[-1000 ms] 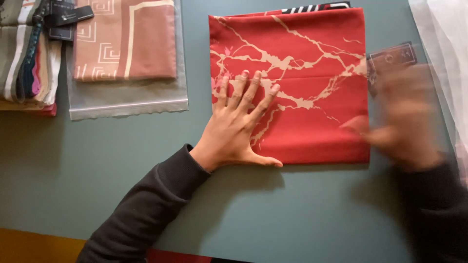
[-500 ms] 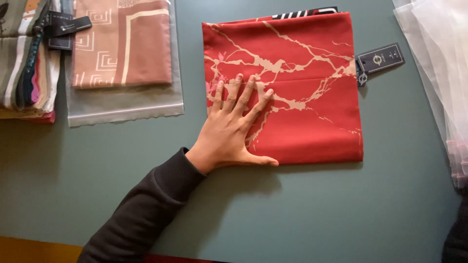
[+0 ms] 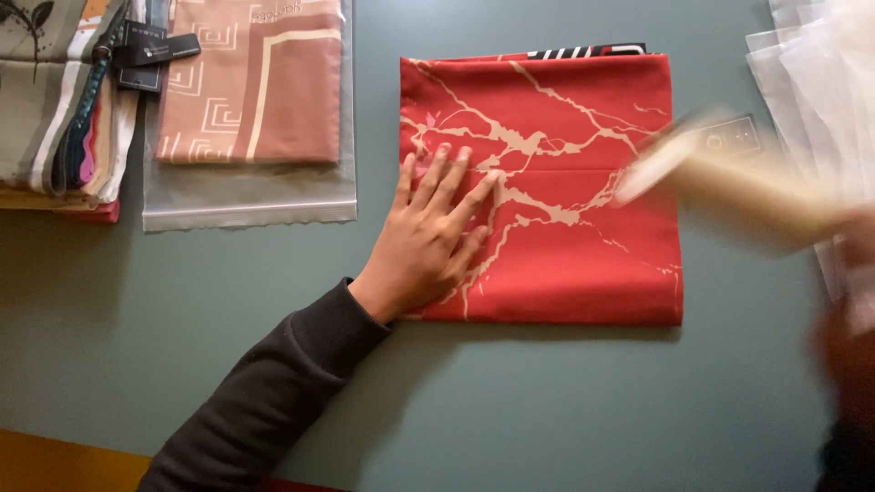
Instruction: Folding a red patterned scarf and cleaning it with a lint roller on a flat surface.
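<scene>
The left hand (image 3: 427, 239) lies flat, fingers spread, pinning the folded red scarf (image 3: 547, 187) mid-table (image 3: 565, 410); at three o'clock the right hand (image 3: 729, 182) is a blur, grip unreadable, beside clear bags (image 3: 820, 82); bagging seems under way, needing an opened bag.

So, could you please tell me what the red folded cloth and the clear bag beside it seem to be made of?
Red folded cloth: probably silky satin-like fabric, given its smooth faint sheen and crisp folds. Clear bag: thin translucent plastic film, glossy, with a wavy edge.
</scene>
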